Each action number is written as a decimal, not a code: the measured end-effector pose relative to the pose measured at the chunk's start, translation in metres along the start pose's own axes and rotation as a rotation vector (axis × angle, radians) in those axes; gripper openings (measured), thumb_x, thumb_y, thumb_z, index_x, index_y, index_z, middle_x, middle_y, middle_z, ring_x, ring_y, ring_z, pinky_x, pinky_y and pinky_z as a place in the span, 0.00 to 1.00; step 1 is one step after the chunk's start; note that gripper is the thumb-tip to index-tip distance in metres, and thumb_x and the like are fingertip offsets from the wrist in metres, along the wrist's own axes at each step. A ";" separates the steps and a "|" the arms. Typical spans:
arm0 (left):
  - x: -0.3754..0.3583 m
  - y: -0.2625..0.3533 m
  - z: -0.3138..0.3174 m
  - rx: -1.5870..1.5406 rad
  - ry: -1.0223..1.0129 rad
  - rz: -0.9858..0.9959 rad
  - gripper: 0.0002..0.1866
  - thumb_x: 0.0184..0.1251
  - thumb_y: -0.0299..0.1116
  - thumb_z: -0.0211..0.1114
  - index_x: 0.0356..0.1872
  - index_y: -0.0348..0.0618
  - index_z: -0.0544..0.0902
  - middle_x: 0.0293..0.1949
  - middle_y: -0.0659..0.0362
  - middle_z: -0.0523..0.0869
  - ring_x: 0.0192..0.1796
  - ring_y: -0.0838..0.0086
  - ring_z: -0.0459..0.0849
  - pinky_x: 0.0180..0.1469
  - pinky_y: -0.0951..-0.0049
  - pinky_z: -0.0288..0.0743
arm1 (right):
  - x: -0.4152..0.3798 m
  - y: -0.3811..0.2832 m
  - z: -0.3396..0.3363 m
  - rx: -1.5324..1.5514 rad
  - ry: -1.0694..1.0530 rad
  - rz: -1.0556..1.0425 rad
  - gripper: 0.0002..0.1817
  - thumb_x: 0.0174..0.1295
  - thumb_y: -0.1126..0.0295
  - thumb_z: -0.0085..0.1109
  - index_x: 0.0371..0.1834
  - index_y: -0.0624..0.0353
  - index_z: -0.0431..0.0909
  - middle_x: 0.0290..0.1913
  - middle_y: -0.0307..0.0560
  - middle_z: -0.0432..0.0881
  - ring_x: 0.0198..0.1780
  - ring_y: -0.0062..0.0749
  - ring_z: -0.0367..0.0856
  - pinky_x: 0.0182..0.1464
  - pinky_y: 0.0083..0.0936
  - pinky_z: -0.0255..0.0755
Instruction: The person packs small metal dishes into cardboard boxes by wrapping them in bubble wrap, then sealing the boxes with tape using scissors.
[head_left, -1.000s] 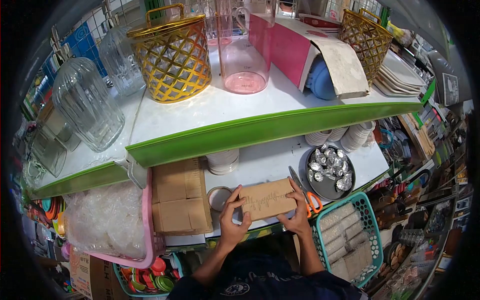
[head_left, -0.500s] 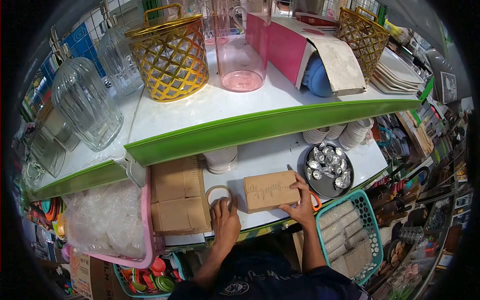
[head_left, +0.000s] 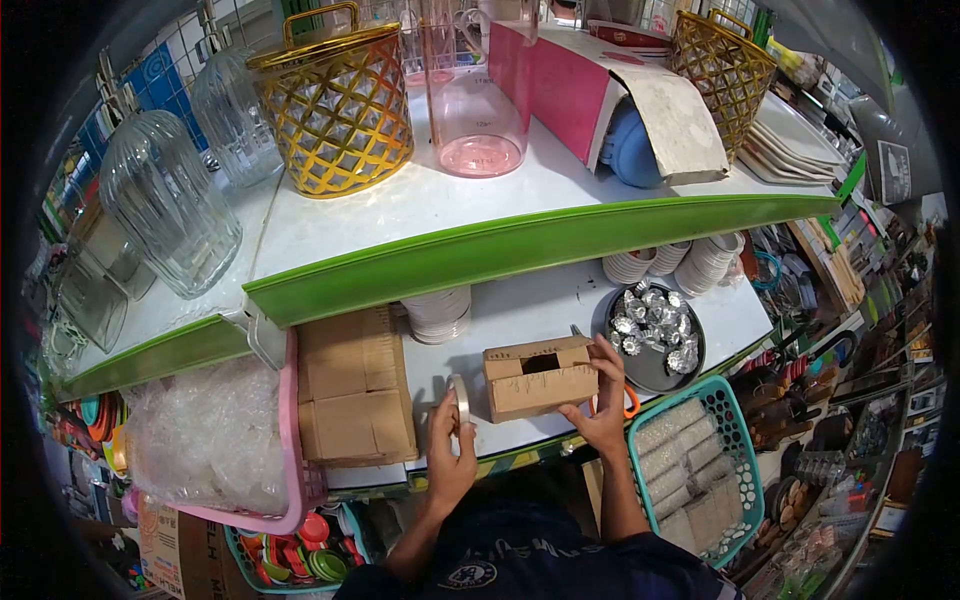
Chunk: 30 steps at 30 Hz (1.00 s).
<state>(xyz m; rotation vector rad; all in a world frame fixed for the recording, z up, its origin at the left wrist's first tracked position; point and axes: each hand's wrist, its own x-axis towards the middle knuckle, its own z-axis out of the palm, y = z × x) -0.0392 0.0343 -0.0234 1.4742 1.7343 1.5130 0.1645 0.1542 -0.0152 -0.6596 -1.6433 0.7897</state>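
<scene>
My left hand is closed on a roll of tape, held on edge just above the white shelf. My right hand grips the right end of a small brown cardboard box. Pen scribbles mark the box, and a dark opening shows between its top flaps. Behind my right hand lie scissors with orange handles, partly hidden by the hand and box. A dark round pan holding several silver foil-like moulds stands just beyond them.
A larger cardboard box stands left of my left hand, beside a pink basket of plastic-wrapped items. A teal basket with wrapped packs sits at right. The green-edged upper shelf overhangs the work surface, with stacked white dishes beneath.
My left hand has picked up the tape roll from the shelf and turned it on edge. The small box has tilted in my right hand, and its top opening now shows.
</scene>
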 end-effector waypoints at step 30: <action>-0.047 0.033 -0.013 -0.201 -0.202 0.263 0.37 0.67 0.22 0.60 0.73 0.36 0.51 0.66 0.35 0.67 0.55 0.58 0.82 0.53 0.71 0.75 | -0.024 -0.101 0.049 0.486 -0.356 0.323 0.18 0.61 0.75 0.64 0.55 0.66 0.80 0.52 0.53 0.82 0.52 0.32 0.80 0.57 0.27 0.71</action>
